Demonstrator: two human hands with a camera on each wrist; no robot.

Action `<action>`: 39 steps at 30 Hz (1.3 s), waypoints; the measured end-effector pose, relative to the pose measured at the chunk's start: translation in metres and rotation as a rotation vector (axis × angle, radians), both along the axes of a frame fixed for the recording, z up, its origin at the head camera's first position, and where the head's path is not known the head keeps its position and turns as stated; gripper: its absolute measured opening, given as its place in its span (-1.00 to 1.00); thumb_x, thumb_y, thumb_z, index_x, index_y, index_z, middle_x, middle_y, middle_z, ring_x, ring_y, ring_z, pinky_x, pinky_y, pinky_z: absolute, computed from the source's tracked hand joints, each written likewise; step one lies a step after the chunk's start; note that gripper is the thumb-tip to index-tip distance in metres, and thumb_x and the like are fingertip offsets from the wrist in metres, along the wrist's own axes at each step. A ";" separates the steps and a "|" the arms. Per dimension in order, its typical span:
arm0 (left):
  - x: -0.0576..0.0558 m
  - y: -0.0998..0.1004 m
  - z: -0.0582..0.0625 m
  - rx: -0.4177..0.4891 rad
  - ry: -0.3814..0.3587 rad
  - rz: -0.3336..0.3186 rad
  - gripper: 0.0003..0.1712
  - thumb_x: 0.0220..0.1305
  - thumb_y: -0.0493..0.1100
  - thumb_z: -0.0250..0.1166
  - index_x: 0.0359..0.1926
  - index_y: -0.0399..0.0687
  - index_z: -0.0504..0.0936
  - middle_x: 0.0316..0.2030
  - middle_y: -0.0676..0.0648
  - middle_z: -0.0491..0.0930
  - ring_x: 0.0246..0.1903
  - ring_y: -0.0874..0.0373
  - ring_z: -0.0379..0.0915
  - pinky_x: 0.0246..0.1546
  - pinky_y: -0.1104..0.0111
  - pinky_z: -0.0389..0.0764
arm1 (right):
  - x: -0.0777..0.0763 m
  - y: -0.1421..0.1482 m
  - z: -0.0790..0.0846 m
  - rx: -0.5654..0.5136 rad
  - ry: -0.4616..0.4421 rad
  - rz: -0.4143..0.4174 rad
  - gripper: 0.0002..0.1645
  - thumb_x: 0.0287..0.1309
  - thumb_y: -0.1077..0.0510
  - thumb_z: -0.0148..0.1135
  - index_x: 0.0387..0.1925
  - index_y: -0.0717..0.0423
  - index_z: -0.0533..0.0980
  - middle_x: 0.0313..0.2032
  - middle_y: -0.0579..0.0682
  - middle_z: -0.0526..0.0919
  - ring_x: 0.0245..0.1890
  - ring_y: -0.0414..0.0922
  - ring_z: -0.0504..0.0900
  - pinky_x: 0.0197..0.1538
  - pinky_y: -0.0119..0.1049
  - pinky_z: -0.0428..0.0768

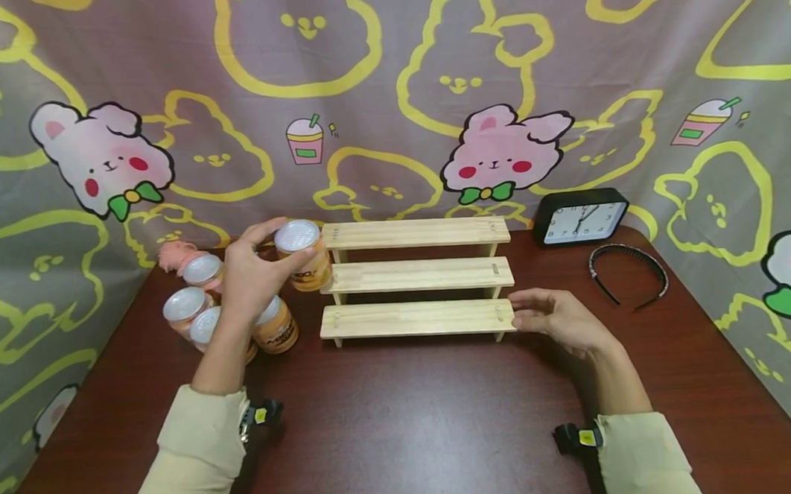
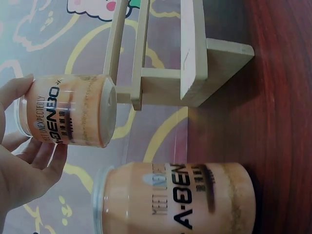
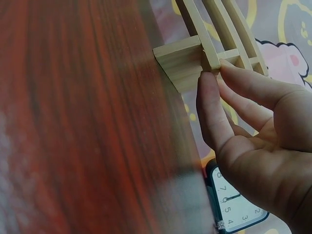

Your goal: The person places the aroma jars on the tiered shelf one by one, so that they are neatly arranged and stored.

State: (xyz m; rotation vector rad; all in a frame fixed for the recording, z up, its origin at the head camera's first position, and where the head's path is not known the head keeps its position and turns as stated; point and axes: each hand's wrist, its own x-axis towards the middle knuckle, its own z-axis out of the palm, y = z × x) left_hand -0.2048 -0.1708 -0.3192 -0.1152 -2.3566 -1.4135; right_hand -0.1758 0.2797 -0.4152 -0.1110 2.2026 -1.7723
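My left hand (image 1: 252, 277) grips an orange drink can (image 1: 315, 276) near its lid, with the thumb on one side and the fingers on the other. In the left wrist view, this held can (image 2: 73, 112) shows black "A-BENBO" lettering and is up off the table, by the left end of a three-step wooden display rack (image 1: 416, 319). My right hand (image 1: 563, 320) pinches the right end of the rack's lowest shelf; the right wrist view shows thumb and fingertips at the shelf board (image 3: 210, 58). Another can (image 1: 278, 331) stands below the left hand.
Several more cans (image 1: 185, 306) cluster at the left, partly behind the left forearm, beside a pink object (image 1: 177, 255). A black-framed clock (image 1: 585, 217) and a headband (image 1: 661, 266) are at the right of the brown table (image 1: 405, 425). A patterned curtain (image 1: 373, 76) hangs behind.
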 end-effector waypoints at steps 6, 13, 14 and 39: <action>-0.001 0.008 0.001 0.037 0.014 -0.024 -0.31 0.05 -0.10 0.61 0.22 -0.18 0.64 0.15 -0.10 0.60 -0.04 0.13 0.50 -0.14 0.50 0.49 | -0.001 0.001 0.000 0.009 0.001 0.003 -0.34 0.23 0.37 0.36 0.28 0.56 0.33 0.06 0.32 0.61 -0.07 -0.20 0.67 -0.03 -0.34 0.66; -0.003 0.017 0.002 0.139 0.054 -0.080 -0.32 0.03 -0.21 0.60 0.21 -0.25 0.62 0.15 -0.13 0.60 0.07 0.06 0.53 -0.01 0.43 0.51 | -0.001 0.000 0.001 0.006 0.004 0.000 -0.35 0.22 0.38 0.36 0.27 0.57 0.34 0.03 0.30 0.63 -0.08 -0.21 0.67 -0.04 -0.34 0.67; -0.004 0.018 0.002 0.150 0.063 -0.085 -0.32 0.02 -0.23 0.60 0.20 -0.26 0.62 0.14 -0.14 0.60 0.07 0.06 0.53 -0.01 0.44 0.52 | -0.001 -0.001 0.001 0.003 0.006 0.002 -0.35 0.22 0.38 0.36 0.27 0.57 0.34 0.05 0.31 0.63 -0.08 -0.21 0.67 -0.04 -0.34 0.67; -0.018 0.060 0.014 0.264 0.159 -0.239 -0.31 0.02 -0.36 0.58 0.22 -0.34 0.58 0.18 -0.18 0.59 -0.08 0.10 0.54 -0.09 0.40 0.60 | 0.001 -0.001 0.002 0.023 0.018 -0.007 -0.35 0.22 0.39 0.35 0.28 0.55 0.35 0.06 0.35 0.62 -0.07 -0.22 0.66 -0.04 -0.36 0.65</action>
